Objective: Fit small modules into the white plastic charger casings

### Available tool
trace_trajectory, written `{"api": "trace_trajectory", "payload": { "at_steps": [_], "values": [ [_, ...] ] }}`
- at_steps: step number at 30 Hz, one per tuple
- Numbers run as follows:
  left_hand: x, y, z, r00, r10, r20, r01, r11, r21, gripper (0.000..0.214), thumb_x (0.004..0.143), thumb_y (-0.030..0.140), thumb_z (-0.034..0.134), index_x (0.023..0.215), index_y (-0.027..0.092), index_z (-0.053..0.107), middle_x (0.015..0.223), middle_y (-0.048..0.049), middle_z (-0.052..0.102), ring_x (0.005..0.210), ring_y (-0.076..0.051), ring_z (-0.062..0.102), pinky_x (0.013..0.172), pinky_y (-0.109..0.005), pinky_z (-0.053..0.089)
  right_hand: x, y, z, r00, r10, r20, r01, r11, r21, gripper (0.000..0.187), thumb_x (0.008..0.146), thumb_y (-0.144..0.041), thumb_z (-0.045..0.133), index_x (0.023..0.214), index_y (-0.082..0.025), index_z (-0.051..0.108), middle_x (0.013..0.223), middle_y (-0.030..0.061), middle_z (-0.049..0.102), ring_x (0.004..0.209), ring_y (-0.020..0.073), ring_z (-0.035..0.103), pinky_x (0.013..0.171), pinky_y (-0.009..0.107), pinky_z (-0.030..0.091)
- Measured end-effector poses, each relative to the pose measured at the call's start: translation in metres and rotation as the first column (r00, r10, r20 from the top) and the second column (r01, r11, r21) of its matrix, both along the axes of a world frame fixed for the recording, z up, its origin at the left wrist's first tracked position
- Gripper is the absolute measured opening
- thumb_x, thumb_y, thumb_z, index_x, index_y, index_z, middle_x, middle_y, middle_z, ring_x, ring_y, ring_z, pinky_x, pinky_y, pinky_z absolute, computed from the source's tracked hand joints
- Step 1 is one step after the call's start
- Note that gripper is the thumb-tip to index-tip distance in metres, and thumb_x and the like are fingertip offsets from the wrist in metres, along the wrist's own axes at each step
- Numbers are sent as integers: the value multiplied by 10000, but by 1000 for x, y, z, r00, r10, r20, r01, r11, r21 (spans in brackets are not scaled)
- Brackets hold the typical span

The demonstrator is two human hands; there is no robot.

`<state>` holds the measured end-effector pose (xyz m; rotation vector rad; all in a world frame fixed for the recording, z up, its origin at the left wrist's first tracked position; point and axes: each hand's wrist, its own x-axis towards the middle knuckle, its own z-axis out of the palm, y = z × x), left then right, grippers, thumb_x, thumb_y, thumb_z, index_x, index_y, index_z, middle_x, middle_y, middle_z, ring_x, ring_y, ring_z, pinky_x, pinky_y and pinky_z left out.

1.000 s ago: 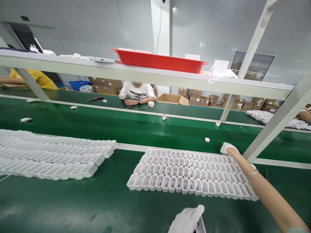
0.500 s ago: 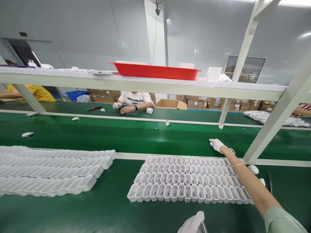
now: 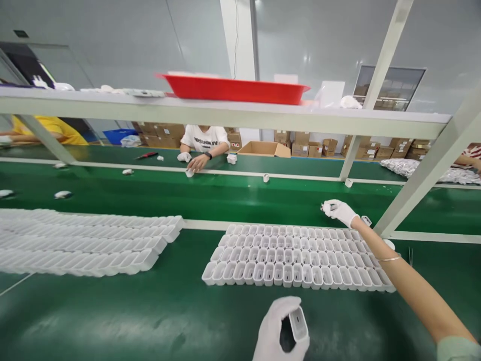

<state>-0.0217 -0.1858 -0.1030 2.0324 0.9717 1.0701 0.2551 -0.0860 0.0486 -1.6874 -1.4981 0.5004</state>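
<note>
My left hand (image 3: 276, 331), in a white glove, is at the bottom centre, thumb and fingers closed around a small white plastic case (image 3: 299, 323) with its open side and a dark slot facing me. Over the green conveyor belt (image 3: 240, 198), at the right, my gloved right hand (image 3: 340, 210) pinches a small part (image 3: 325, 207) with a whitish body and a dark, metallic-looking edge; its kind is unclear. Between the hands lie rows of open white plastic cases (image 3: 296, 255), many with a dark slot in the floor.
More rows of white cases (image 3: 93, 245) stand on the left. A shelf (image 3: 225, 116) carrying a red tray (image 3: 236, 90) crosses above the belt, with posts at right. Across the belt, a co-worker (image 3: 206, 138) handles a small white piece. Tweezers (image 3: 411, 256) lie at far right.
My left hand has risen into view with the white case. My right hand now holds up a small part at the belt. The co-worker's hand has reached to the belt edge.
</note>
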Motion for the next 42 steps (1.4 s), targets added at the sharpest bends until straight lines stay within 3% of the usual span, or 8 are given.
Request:
{"api": "trace_trajectory", "payload": {
  "at_steps": [3,6,9,12,24,30,37,42],
  "values": [
    [0,0,-1,999,42,9,-41,998,-54,420,768,176,624,1178,267,594,1185,-104,616,1048,-276,642,831,-412,601,-2,-19,-13,987,102,-124,-113,990,-80,393,881,-375,675,1195,-151,600,1171,101,656,993,225,663,853,428,570],
    [1,0,2,998,59,20,-59,998,2,504,739,114,624,1214,273,562,1163,-90,601,1046,-247,633,871,-410,581,-14,-59,-24,945,195,-261,-243,956,-163,524,742,-404,796,1183,-182,621,1136,105,702,1004,253,684,885,425,573],
    [2,1,8,996,82,38,-85,992,93,528,743,120,658,1237,259,534,1109,-78,630,1023,-232,631,886,-406,570,-34,-99,-29,884,289,-368,-393,885,-250,509,756,-386,778,1207,-205,625,1030,77,735,940,234,700,882,420,574],
    [3,1,11,992,111,65,-118,985,125,496,764,143,678,1223,245,521,1088,-66,659,1015,-220,631,906,-396,561,-49,-120,-38,872,370,-321,-463,836,-295,447,785,-347,734,1200,-209,644,961,47,730,795,180,670,843,396,566],
    [3,2,16,997,23,77,-31,994,108,486,768,163,733,1209,244,545,1091,-55,658,1008,-196,624,884,-349,550,-53,-123,-74,816,566,-122,-579,793,-190,416,822,-267,704,1235,-265,653,848,11,662,706,149,613,723,336,528],
    [3,2,17,996,-4,92,-7,994,113,475,774,177,737,1204,245,546,1104,-59,662,1016,-198,622,886,-350,548,-53,-122,-75,825,557,-91,-562,796,-225,419,832,-293,704,1246,-269,648,849,4,656,714,145,618,726,314,527],
    [2,2,15,997,3,80,-14,992,127,479,778,153,727,1212,245,547,1114,-68,675,1023,-214,620,879,-377,549,-58,-127,-71,825,558,83,-522,811,-265,448,845,-229,659,1290,-263,618,816,4,645,685,142,584,693,290,516],
    [2,2,14,997,-17,72,9,994,110,445,788,175,722,1198,243,563,1102,-67,676,1023,-220,616,880,-391,541,-61,-129,-69,812,573,110,-511,789,-342,463,868,-249,634,1323,-317,580,813,-1,614,675,145,560,645,273,507]
  ]
}}
